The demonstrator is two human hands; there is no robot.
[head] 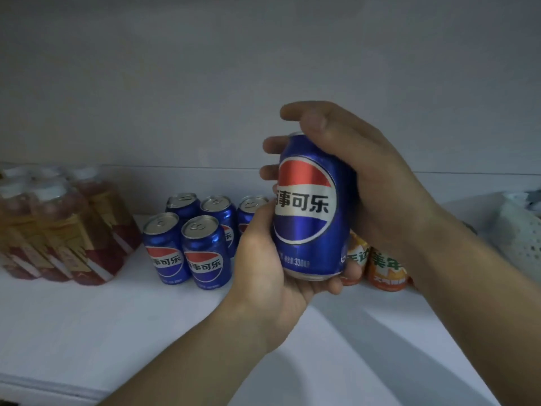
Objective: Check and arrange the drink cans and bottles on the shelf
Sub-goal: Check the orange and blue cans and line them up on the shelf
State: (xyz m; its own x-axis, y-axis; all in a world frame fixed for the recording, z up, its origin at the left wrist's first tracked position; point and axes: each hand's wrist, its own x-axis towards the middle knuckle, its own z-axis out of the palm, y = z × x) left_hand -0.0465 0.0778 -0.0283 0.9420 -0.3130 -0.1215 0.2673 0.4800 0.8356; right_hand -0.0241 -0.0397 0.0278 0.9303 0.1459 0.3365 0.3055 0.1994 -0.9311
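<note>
Blue and glossy, the held can (307, 206) is upright in mid-air above the white shelf (87, 326), its red, white and blue emblem facing the camera. Both hands hold it. The left hand (269, 276) cups it from below, palm under the base and thumb lying up the can's left side. The right hand (351, 177) wraps round the top and right side, its fingers curled round the back so that three fingertips (270, 145) show at the can's left edge, while the forefinger sticks out loosely above the rim.

Behind and to the left, five more blue cans (187, 244) of the same make stand upright on the shelf, close together in two rows, silver tops showing. Farther left is a shrink-wrapped pack of bottles (58, 230) with reddish drink, gold and red labels and white caps. Just right of the held can, partly hidden by the right wrist, stand orange cans (386, 271). At the far right edge rests a pale, dotted bag-like thing (515, 238), too blurred to name. A plain grey wall (205, 83) closes the back.
</note>
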